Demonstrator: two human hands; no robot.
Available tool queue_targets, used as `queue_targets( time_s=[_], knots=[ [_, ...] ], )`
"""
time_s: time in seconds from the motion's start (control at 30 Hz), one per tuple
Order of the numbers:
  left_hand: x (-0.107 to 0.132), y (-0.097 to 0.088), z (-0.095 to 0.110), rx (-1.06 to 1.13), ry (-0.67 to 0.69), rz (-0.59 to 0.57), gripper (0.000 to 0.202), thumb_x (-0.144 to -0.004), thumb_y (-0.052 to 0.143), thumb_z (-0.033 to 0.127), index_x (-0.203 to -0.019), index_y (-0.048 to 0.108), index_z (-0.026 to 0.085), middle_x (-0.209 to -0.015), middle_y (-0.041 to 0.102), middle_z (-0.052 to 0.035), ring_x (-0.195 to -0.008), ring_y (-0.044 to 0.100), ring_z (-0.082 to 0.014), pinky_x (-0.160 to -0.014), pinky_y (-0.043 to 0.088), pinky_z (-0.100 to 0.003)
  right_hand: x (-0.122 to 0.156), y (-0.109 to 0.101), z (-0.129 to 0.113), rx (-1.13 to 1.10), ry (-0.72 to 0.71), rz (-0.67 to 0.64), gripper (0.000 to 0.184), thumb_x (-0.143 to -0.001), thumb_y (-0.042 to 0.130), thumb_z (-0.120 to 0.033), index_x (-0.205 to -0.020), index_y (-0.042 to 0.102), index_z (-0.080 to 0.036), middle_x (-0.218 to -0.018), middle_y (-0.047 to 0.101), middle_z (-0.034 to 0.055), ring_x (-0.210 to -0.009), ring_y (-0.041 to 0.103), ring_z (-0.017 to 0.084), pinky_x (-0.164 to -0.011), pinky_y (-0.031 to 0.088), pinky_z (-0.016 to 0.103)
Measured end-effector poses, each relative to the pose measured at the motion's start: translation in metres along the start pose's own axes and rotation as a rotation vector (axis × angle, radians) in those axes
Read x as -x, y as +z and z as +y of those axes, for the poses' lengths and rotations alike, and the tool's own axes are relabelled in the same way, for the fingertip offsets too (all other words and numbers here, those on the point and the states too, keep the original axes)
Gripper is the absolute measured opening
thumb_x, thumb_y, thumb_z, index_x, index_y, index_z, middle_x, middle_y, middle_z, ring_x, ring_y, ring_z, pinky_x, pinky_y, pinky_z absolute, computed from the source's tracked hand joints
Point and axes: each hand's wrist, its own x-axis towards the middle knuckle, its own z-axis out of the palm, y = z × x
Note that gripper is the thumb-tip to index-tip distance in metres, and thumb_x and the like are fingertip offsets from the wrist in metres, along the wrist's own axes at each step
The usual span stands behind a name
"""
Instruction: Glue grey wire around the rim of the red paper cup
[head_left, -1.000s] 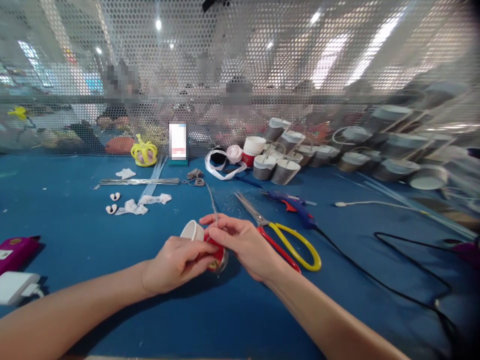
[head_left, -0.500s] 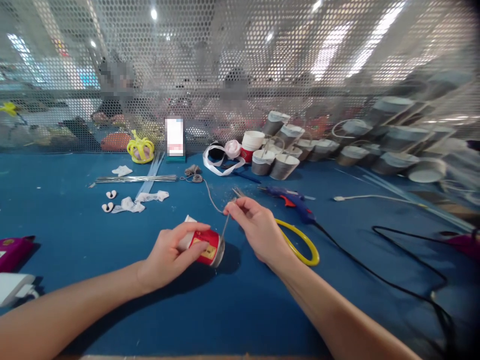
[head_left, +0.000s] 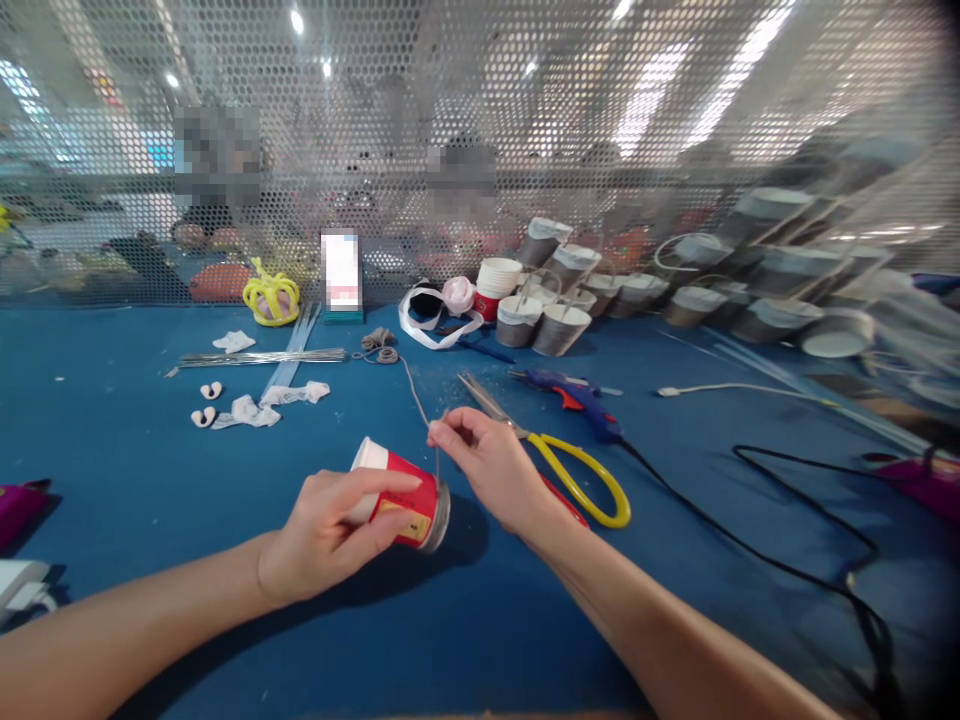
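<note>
My left hand (head_left: pixel 330 530) grips a red and white paper cup (head_left: pixel 405 492) lying on its side on the blue table (head_left: pixel 450 640). Grey cord (head_left: pixel 415 392) is wound round the cup's base end. My right hand (head_left: pixel 487 465) pinches that cord just above the cup's base. From there the cord runs back across the table to a small coil (head_left: pixel 379 347). Scissors with yellow and red handles (head_left: pixel 559 465) lie right behind my right hand.
A blue glue gun (head_left: pixel 581 395) with a black cable (head_left: pixel 787 520) lies to the right. Several cord-wrapped cups (head_left: pixel 555 325) crowd the back right. White scraps (head_left: pixel 255 405), metal rods (head_left: pixel 262 357), a yellow crown (head_left: pixel 270 297) and a phone (head_left: pixel 341 275) sit at back left. A mesh screen (head_left: pixel 480 150) closes off the back.
My right hand lifted off the cup, pulled the cord up and back, then came down closer to the cup's base. My left hand turned the cup, showing more of its red side.
</note>
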Motion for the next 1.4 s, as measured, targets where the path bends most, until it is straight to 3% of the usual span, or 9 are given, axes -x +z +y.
queue_targets(
  time_s=[0.47, 0.8, 1.03, 1.4],
  knots=[
    [-0.004, -0.001, 0.004, 0.002, 0.109, 0.066, 0.011, -0.083, 0.054, 0.021, -0.09, 0.061, 0.016, -0.067, 0.071, -0.0019, -0.048, 0.061, -0.0082, -0.048, 0.047, -0.015, 0.001, 0.009, 0.002, -0.059, 0.072, -0.117, 0.021, -0.079, 0.05, -0.032, -0.064, 0.052, -0.018, -0.061, 0.052, -0.0016, -0.059, 0.044, 0.011, -0.058, 0.035, 0.026],
    [-0.001, -0.002, 0.001, 0.045, -0.053, 0.065, 0.014, -0.081, 0.055, 0.019, -0.091, 0.063, 0.016, -0.065, 0.069, 0.0005, -0.048, 0.058, -0.0075, -0.046, 0.044, -0.014, 0.001, 0.018, 0.01, -0.205, 0.166, -0.143, 0.025, -0.073, 0.054, -0.04, -0.062, 0.047, -0.019, -0.055, 0.042, -0.0051, -0.05, 0.033, 0.009, -0.047, 0.028, 0.023],
    [-0.002, -0.001, 0.002, 0.038, -0.111, 0.105, 0.011, -0.08, 0.056, 0.018, -0.087, 0.064, 0.015, -0.064, 0.067, 0.0015, -0.044, 0.052, -0.0052, -0.042, 0.04, -0.013, 0.0, 0.021, 0.007, -0.307, 0.23, -0.149, 0.025, -0.072, 0.057, -0.039, -0.061, 0.048, -0.019, -0.055, 0.045, -0.0052, -0.049, 0.036, 0.008, -0.047, 0.031, 0.023],
    [-0.002, -0.001, 0.002, 0.108, -0.178, 0.123, 0.013, -0.079, 0.057, 0.018, -0.09, 0.065, 0.017, -0.067, 0.068, 0.0009, -0.048, 0.056, -0.0062, -0.046, 0.044, -0.013, -0.001, 0.023, 0.013, -0.277, 0.224, -0.156, 0.026, -0.072, 0.057, -0.04, -0.061, 0.048, -0.018, -0.051, 0.041, -0.006, -0.046, 0.033, 0.007, -0.045, 0.029, 0.023]
  ],
)
